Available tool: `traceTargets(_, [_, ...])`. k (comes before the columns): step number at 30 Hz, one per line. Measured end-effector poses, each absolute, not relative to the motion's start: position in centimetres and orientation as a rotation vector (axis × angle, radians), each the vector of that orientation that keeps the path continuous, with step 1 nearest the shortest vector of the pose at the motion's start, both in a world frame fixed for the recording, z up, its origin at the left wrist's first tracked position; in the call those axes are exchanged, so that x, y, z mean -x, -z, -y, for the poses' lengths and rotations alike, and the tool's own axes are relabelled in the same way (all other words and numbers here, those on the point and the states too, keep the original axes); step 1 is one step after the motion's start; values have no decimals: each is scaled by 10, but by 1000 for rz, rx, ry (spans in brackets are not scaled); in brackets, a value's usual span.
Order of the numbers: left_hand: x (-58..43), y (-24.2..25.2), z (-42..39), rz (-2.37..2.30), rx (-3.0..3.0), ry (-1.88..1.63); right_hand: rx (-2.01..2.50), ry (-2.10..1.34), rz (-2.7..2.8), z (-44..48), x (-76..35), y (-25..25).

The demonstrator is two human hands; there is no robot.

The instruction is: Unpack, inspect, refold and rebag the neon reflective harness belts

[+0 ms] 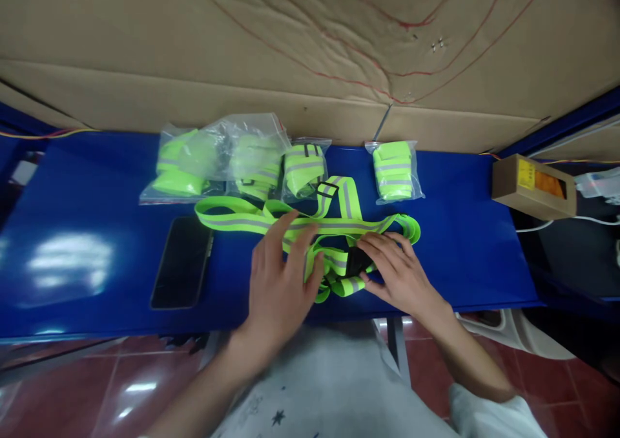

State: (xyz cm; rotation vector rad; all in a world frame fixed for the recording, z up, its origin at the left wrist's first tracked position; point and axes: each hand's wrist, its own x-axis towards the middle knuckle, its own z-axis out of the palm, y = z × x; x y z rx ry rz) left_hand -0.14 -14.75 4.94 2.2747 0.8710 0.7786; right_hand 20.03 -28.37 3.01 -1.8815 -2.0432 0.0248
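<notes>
A neon yellow-green reflective strap harness (339, 226) with a grey stripe lies loosely spread on the blue table (450, 244). Its black slide buckle (328, 190) shows at the top. My left hand (283, 276) is over the harness's left part, fingers apart, with the tips close to the band; contact is hard to judge. At the lower right of the harness, my right hand (400, 267) pinches a black piece (357, 261) joined to the straps, thumb below and fingers above. The fingers hide part of that piece, and some lower straps are bunched together.
Along the back, clear bags (186, 166) hold folded neon straps; another bagged strap (393, 170) stands apart at right. A dark phone (181, 263) lies left of my hands. At the right end is a cardboard box (533, 186). Cardboard (194, 89) lines the wall behind.
</notes>
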Motion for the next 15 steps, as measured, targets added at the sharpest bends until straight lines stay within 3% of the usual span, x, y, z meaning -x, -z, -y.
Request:
traceTargets(5, [-8,-75,162,-481,-2719,-564,1838,12,2095,281,-192,-47])
traceTargets(15, [-24,-47,148,-457,-2752,-228,1769,67,2185,274,-189,-46])
